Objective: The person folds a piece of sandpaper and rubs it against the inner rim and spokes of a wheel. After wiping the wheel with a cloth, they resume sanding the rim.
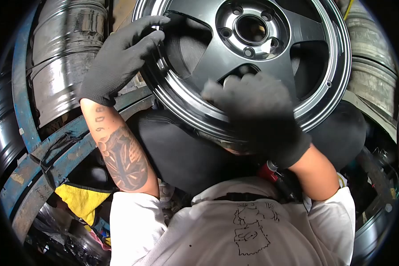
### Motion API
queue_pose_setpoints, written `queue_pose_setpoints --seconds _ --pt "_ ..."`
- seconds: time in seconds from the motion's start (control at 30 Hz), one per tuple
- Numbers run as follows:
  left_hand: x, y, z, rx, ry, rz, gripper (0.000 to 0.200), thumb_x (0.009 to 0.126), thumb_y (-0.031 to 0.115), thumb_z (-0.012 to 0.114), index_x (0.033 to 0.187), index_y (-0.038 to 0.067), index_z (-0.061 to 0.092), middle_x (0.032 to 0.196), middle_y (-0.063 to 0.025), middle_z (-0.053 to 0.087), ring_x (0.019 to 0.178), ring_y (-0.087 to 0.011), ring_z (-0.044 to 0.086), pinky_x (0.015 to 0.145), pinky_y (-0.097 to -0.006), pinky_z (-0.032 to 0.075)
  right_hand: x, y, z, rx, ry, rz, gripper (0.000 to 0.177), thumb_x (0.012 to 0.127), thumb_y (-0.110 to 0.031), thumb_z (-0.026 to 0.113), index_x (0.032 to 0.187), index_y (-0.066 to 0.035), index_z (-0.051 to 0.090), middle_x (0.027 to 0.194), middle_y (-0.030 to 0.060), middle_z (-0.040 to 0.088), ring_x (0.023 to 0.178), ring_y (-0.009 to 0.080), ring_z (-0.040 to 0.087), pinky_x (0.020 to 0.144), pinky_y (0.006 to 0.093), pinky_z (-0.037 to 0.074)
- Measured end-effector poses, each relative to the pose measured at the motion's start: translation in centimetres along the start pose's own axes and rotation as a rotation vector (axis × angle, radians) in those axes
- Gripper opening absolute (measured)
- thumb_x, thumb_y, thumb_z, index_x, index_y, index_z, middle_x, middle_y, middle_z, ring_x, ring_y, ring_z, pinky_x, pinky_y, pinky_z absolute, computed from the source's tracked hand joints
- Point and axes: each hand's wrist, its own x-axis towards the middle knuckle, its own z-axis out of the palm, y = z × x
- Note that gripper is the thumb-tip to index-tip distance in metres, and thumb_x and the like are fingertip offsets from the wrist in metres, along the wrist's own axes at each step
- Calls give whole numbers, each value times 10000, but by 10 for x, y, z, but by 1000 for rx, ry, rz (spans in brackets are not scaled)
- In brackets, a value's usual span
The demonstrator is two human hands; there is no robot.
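A dark grey, glossy wheel rim [221, 66] with broad spokes and a polished stepped lip leans across my lap. My left hand [128, 53], in a black knit glove, grips the rim's left edge, thumb and fingers over the lip. In front of the lower spokes, my right hand [261, 106], also in a black glove, is blurred by motion. Its fingers are curled into a fist shape, knuckles near the lower window between the spokes. I cannot tell what, if anything, is inside that fist. Bolt holes ring the round centre bore [252, 29].
Blue metal rack bars [26, 88] run along the left, with scuffed silver wheel barrels [68, 57] behind them. More worn barrels [371, 66] stand at the right. A yellow cloth [82, 199] hangs at lower left. A red and black tool [270, 172] lies by my lap.
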Motion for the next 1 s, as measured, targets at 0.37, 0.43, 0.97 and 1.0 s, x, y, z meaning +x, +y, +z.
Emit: queue_pose_setpoints --seconds 0.37,0.43,0.97,1.0 --pt "-2 -16 43 792 34 7 1310 547 550 957 1638 336 265 1679 -221 249 1550 -451 217 1242 -575 235 10 24 -26 110 -53 75 263 918 -144 621 1167 -159 705 925 101 698 878 296 711 789 456 554" --pt "-14 -12 57 902 -28 -1 1380 519 543 970 1650 360 201 1692 -208 225 1570 -430 183 1251 -602 173 13 25 -40 62 -94 118 263 912 -155 642 1167 -151 705 946 99 702 902 285 717 813 442 563" --pt "-13 -1 69 1018 -53 -198 1364 532 483 984 1642 359 202 1677 -126 296 1535 -368 312 1227 -641 237 8 35 -86 125 -187 175 207 882 -187 683 1072 -116 727 1023 89 725 981 271 725 859 427 582" --pt "-17 1 71 1013 -54 -204 1360 539 498 979 1643 359 197 1678 -123 299 1535 -370 313 1227 -648 228 5 36 -85 123 -151 166 196 885 -189 678 1056 -110 731 1010 94 727 969 276 727 851 429 584"
